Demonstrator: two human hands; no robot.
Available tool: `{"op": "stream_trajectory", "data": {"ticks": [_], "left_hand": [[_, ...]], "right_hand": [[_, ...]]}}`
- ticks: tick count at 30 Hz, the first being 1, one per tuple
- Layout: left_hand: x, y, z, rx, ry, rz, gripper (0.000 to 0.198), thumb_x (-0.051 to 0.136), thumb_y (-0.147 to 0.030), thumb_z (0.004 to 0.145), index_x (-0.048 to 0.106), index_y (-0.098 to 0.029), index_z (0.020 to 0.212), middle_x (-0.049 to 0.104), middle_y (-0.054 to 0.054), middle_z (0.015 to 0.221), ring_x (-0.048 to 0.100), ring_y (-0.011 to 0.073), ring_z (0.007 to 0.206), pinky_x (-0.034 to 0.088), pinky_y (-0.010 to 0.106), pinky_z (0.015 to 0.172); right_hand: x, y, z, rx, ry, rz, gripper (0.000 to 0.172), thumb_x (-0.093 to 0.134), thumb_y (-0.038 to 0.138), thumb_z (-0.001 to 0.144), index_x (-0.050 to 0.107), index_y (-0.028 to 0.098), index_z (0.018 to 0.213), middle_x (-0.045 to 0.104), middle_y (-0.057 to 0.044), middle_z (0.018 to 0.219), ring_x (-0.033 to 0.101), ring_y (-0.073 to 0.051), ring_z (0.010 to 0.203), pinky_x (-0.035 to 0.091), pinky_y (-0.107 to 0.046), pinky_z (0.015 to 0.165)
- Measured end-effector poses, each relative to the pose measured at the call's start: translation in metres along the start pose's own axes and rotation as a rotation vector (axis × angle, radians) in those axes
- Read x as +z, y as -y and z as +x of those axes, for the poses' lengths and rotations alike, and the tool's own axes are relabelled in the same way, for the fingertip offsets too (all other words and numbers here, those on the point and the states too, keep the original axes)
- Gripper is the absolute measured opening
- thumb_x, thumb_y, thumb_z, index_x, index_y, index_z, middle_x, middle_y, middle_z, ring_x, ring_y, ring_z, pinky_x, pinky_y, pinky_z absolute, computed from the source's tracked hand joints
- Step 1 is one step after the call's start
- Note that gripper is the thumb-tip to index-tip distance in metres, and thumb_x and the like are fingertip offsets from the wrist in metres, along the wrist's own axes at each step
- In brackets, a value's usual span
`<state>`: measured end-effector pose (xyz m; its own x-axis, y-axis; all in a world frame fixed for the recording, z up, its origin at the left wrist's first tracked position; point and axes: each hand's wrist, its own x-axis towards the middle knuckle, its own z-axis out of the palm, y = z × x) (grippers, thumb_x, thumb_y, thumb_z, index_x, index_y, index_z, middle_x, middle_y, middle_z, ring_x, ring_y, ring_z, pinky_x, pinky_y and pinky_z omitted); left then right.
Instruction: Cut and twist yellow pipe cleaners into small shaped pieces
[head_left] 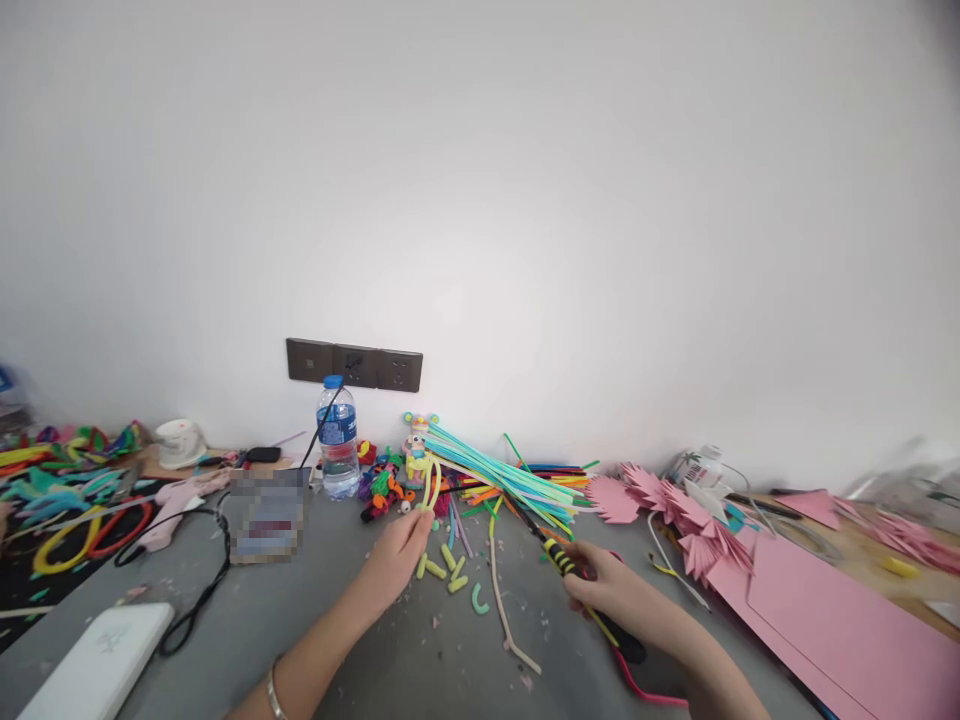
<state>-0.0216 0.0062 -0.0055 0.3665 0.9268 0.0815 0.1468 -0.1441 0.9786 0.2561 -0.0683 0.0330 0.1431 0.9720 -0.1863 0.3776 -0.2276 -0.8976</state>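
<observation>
My left hand (397,555) pinches a bent yellow pipe cleaner (431,485), which stands up from the fingertips above the grey table (315,620). My right hand (615,590) grips a tool with a yellow-and-black handle (559,558); its dark tip points toward a bundle of long mint-green and mixed-colour pipe cleaners (502,480). Short cut yellow and green pieces (450,572) lie between my hands. A long beige pipe cleaner (501,600) runs across the table by them.
A water bottle (337,440) stands below a dark wall socket strip (354,365). Pink paper sheets and fringed cut-outs (750,560) fill the right side. Coloured pipe-cleaner loops (67,500), a black cable (210,580) and a white box (97,665) lie at left.
</observation>
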Motion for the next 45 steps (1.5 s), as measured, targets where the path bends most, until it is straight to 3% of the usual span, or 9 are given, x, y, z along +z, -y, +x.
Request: {"op": "stream_trajectory", "data": {"ticks": [6,11,15,22,29,33,39,42,45], "left_hand": [[-0.001,-0.003,-0.004,0.085,-0.06,0.251,0.042,0.039,-0.054,0.089,0.04,-0.022,0.061,0.032,-0.006,0.05,0.033,0.0143,0.049,0.018,0.027,0.052],[0.0,-0.001,-0.004,0.098,-0.075,0.219,0.041,0.045,-0.057,0.085,0.044,-0.023,0.061,0.035,-0.005,0.048,0.035,0.016,0.048,0.018,0.026,0.052],[0.001,-0.001,-0.004,0.095,-0.077,0.17,0.042,0.046,-0.059,0.083,0.045,-0.024,0.06,0.033,-0.005,0.048,0.035,0.017,0.048,0.016,0.026,0.053],[0.0,-0.003,-0.005,0.098,-0.047,0.157,0.042,0.046,-0.06,0.082,0.043,-0.024,0.06,0.03,-0.006,0.048,0.03,0.0162,0.046,0.014,0.027,0.053],[0.001,-0.009,-0.008,0.13,0.022,0.243,0.042,0.042,-0.056,0.087,0.037,-0.023,0.061,0.028,-0.006,0.05,0.029,0.0144,0.047,0.016,0.026,0.053],[0.007,-0.016,-0.012,0.112,0.099,0.197,0.045,0.046,-0.057,0.085,0.033,-0.022,0.06,0.024,-0.008,0.055,0.025,0.0118,0.05,0.019,0.025,0.052],[0.024,-0.018,-0.022,0.073,0.368,0.032,0.037,0.059,-0.054,0.079,0.054,-0.019,0.088,0.034,-0.009,0.058,0.023,0.0098,0.049,0.018,0.023,0.049],[0.028,-0.021,-0.026,0.163,0.349,0.024,0.034,0.051,-0.051,0.087,0.055,-0.018,0.08,0.051,-0.003,0.064,0.037,0.0119,0.055,0.027,0.023,0.053],[0.026,-0.021,-0.025,0.231,0.265,0.023,0.036,0.045,-0.049,0.09,0.055,-0.017,0.076,0.053,-0.001,0.067,0.043,0.0134,0.06,0.031,0.023,0.057]], "right_hand": [[0.021,-0.011,-0.025,0.087,0.049,0.706,0.017,0.069,0.033,0.068,0.061,0.019,0.075,0.068,-0.004,0.067,0.066,-0.022,0.062,0.052,-0.03,0.057],[0.034,-0.015,-0.039,0.161,0.018,0.907,0.021,0.074,0.036,0.066,0.066,0.019,0.075,0.069,-0.006,0.07,0.068,-0.023,0.065,0.055,-0.032,0.06],[0.04,-0.014,-0.048,0.156,0.043,0.843,0.025,0.076,0.041,0.07,0.064,0.018,0.068,0.063,-0.003,0.066,0.061,-0.015,0.058,0.052,-0.026,0.059],[0.051,0.0,-0.057,-0.033,-0.002,0.595,0.048,0.069,0.058,0.072,0.061,0.015,0.054,0.056,-0.002,0.06,0.051,-0.013,0.059,0.045,-0.022,0.062],[0.058,0.009,-0.071,-0.089,0.143,0.546,0.049,0.061,0.06,0.079,0.067,0.015,0.06,0.063,-0.008,0.07,0.061,-0.022,0.076,0.046,-0.029,0.074],[0.066,0.007,-0.069,-0.154,0.151,0.507,0.048,0.054,0.058,0.085,0.065,0.015,0.065,0.062,-0.007,0.066,0.059,-0.021,0.072,0.046,-0.031,0.075],[0.09,0.013,-0.053,-0.337,-0.068,0.306,0.044,0.056,0.057,0.084,0.063,0.016,0.069,0.062,-0.004,0.069,0.054,-0.018,0.065,0.044,-0.027,0.065],[0.101,0.023,-0.046,-0.383,-0.069,0.378,0.044,0.053,0.058,0.085,0.06,0.018,0.069,0.061,-0.003,0.068,0.056,-0.019,0.07,0.044,-0.027,0.07],[0.108,0.028,-0.039,-0.39,-0.034,0.44,0.047,0.051,0.061,0.085,0.061,0.018,0.068,0.061,-0.003,0.07,0.056,-0.02,0.073,0.044,-0.028,0.074]]}}
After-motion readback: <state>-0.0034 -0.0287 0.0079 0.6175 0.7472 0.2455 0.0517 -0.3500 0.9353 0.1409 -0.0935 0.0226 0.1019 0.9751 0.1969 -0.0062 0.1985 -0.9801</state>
